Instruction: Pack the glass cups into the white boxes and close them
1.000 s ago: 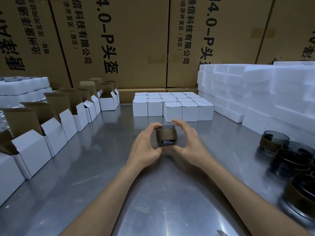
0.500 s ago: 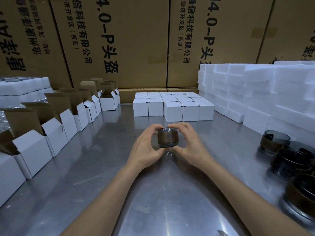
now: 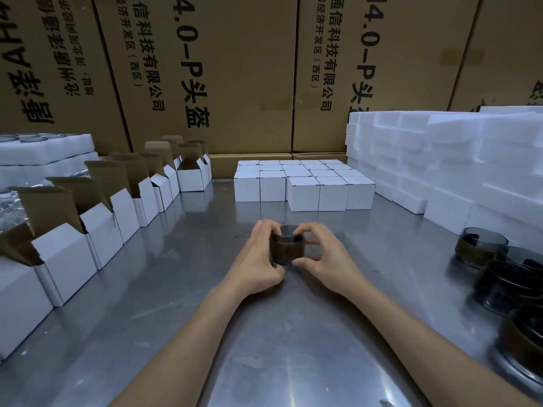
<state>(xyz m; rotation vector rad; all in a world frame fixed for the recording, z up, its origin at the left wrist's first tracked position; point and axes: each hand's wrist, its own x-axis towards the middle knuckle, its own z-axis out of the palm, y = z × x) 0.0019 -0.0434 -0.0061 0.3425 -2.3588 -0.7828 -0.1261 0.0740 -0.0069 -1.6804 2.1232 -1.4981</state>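
Smoked-glass cup (image 3: 287, 245) (upright, brown band around it) sat on the steel table (image 3: 182, 304), left hand (image 3: 258, 257) and right hand (image 3: 323, 257) both gripping it.

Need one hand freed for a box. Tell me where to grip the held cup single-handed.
Grip the glass cup round its brown-banded side wall, coming from the right with the right hand. It stands upright, mouth up, and the left hand covers the other side.

A brushed, glossy metal table (image 3: 182, 318) was seen; dark smoked glass cup (image 3: 287, 248) banded in matt brown; white boxes (image 3: 302, 189) of smooth card; matt foam blocks (image 3: 440, 160).
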